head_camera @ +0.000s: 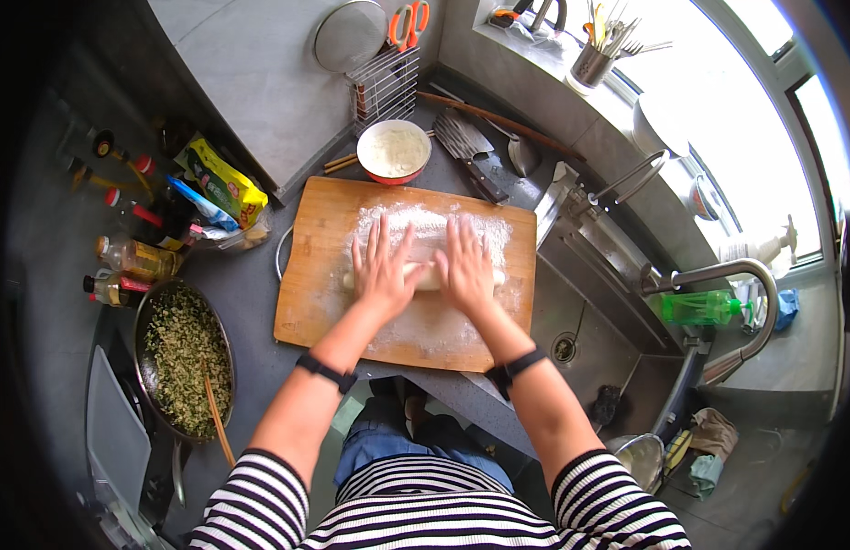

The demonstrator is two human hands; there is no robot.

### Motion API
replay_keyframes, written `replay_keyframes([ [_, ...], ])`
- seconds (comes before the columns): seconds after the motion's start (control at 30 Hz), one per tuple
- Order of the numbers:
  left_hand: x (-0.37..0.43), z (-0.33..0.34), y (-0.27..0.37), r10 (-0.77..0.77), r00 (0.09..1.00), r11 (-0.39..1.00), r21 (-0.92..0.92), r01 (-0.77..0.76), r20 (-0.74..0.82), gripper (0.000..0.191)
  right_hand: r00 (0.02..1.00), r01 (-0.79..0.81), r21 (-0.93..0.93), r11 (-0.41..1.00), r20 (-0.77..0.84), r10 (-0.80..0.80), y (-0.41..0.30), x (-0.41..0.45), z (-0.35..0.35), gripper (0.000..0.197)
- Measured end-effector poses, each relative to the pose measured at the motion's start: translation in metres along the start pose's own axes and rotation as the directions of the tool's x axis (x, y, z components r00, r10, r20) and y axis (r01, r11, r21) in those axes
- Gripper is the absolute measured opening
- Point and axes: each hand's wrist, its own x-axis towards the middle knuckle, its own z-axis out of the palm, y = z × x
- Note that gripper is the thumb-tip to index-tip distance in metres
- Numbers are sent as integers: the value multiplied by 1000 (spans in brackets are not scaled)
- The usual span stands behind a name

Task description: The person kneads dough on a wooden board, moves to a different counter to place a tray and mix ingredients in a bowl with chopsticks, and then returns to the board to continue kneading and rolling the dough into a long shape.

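A roll of pale dough lies crosswise on a floured wooden cutting board. Both palms rest on it: my left hand on its left part, my right hand on its right part, fingers spread and pointing away from me. The thumbs nearly meet over the middle. Only the dough's two ends and a bit between the hands show. White flour is thickest beyond my fingertips. Behind the board stands a bowl of flour, red outside.
A cleaver and a metal ladle lie behind the board. At the right is a steel sink with a faucet. A pan of chopped filling with chopsticks stands left, below several bottles and a yellow-green packet.
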Motion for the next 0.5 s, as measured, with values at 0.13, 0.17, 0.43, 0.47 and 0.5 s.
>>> replay_keyframes([
  [0.13, 11, 15, -8, 271, 961, 962, -47, -269, 61, 68, 990, 125, -9, 992, -63, -126, 22, 9, -3, 62],
  [0.17, -3, 12, -1, 361, 918, 929, -150, -338, 165, 67, 976, 217, 6, 976, 16, -217, 34, -13, -2, 62],
  [0.43, -30, -15, -48, 529, 846, 845, 46, -532, 73, 65, 883, 249, 0, 969, 412, -227, 32, -54, -47, 49],
  [0.47, -29, -25, -48, 451, 882, 892, -35, -451, 138, 54, 936, 255, -56, 965, 263, -233, 38, -53, -49, 47],
  [0.5, -23, -35, -45, 451, 882, 892, -31, -451, 140, 54, 964, 256, -111, 960, 105, -245, 41, -50, -50, 46],
])
